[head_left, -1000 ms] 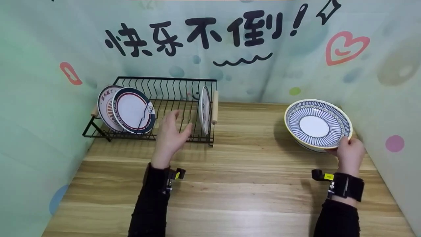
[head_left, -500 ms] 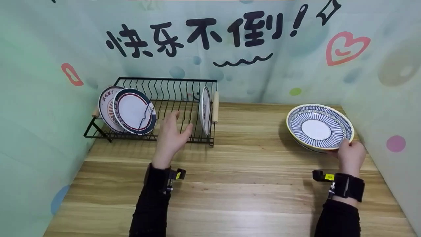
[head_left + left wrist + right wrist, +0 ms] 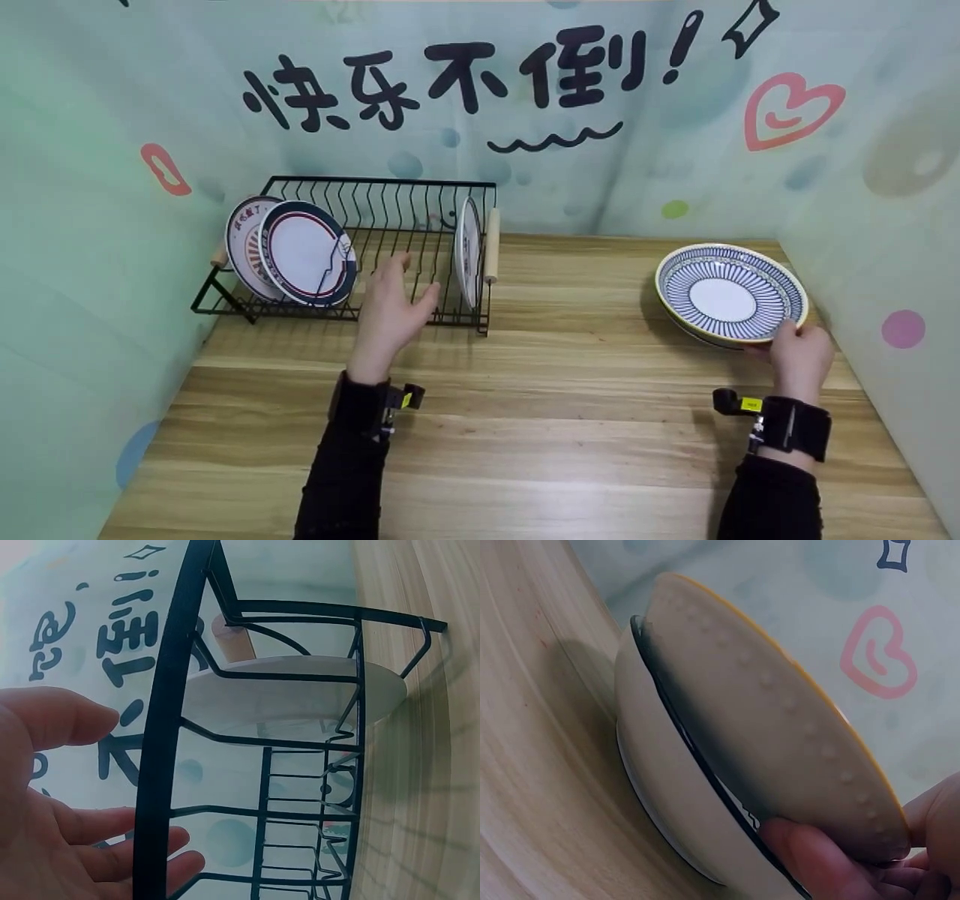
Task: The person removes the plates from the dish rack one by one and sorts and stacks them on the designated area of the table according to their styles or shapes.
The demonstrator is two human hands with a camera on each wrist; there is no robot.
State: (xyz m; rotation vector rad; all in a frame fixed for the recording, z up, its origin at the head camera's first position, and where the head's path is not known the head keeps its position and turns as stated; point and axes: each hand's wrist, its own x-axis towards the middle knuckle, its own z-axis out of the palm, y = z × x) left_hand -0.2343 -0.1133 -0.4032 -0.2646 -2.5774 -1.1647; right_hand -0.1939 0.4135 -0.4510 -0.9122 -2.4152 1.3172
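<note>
A yellow-rimmed, blue-striped bowl (image 3: 722, 299) is sitting aslant over a dark-rimmed lower bowl (image 3: 652, 735) near the far right corner of the desk (image 3: 562, 420). The right hand (image 3: 804, 361) is pinching its near right rim, while the left hand (image 3: 388, 322) is hovering well apart, thumb and fingers spread, at the near edge of a black wire rack (image 3: 382, 181). That rack is holding plates (image 3: 301, 251) toward the desk's far left corner. Wood grain is running across the desk, and a pale backdrop (image 3: 600, 176) with black lettering is hanging behind its far edge.
</note>
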